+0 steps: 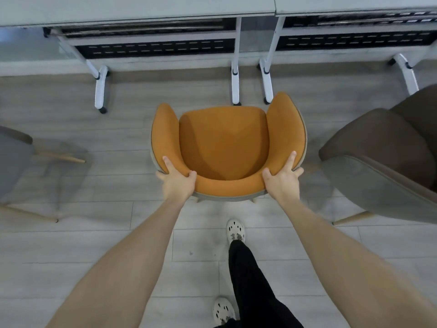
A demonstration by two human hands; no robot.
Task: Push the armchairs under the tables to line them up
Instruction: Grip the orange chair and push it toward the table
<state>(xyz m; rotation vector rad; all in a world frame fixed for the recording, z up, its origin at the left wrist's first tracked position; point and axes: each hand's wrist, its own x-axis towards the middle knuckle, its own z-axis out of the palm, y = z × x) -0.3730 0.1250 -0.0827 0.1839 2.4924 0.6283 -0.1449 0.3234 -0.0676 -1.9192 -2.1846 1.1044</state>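
Note:
An orange armchair (pixel 224 143) with a grey outer shell stands on the floor in front of two grey tables, facing them. My left hand (pixel 177 181) grips the left part of its curved backrest, thumb inside the shell. On the right part of the backrest my right hand (pixel 282 181) holds on the same way. The chair's front edge sits near the white table legs (pixel 236 84), in line with the gap between the left table (pixel 137 8) and the right table (pixel 354 4).
A brown armchair (pixel 383 162) stands close on the right, and a grey armchair (pixel 14 162) with wooden legs sits at the left edge. White wheeled table legs (pixel 101 91) stand ahead. My feet in white shoes (pixel 235 230) are on the pale plank floor behind the orange chair.

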